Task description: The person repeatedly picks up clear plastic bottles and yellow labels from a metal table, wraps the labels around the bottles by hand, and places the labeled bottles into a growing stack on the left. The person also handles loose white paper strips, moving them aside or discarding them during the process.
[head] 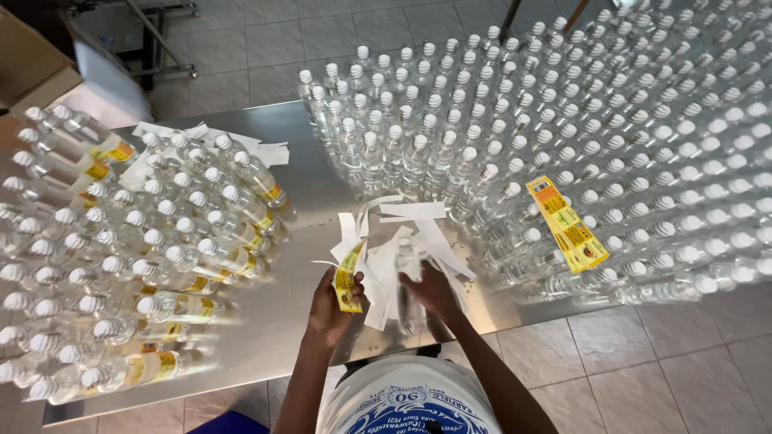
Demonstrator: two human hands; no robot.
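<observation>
Closest to the lens is the person's white printed shirt (410, 398), and both forearms reach up from it onto the steel table (297, 241). Left hand (331, 305) has its fingers pinched on a yellow label (347, 281), which it holds upright near the table's front edge. Right hand (434, 291) is curled around a clear plastic bottle (410, 277) with a white cap, fingers wrapped over the bottle's side; the bottle is tilted, blurred, and sits just beside the label, between the two hands. Under and around the bottle lies a loose heap of white backing strips (402, 233), some curling upward. To the left, labelled bottles (177, 241) lie on their sides in rows, yellow labels showing, covering the left part of the table, with more white strips (201, 137) behind them. To the right and rear stands a dense block of unlabelled capped bottles (627, 128), upright and packed cap to cap. On top of that block, near its front left, rests a strip of yellow labels (567, 223). Grey floor tiles (643, 354) show beyond the table's edge, and a cardboard box (32, 64) sits at the far left corner
</observation>
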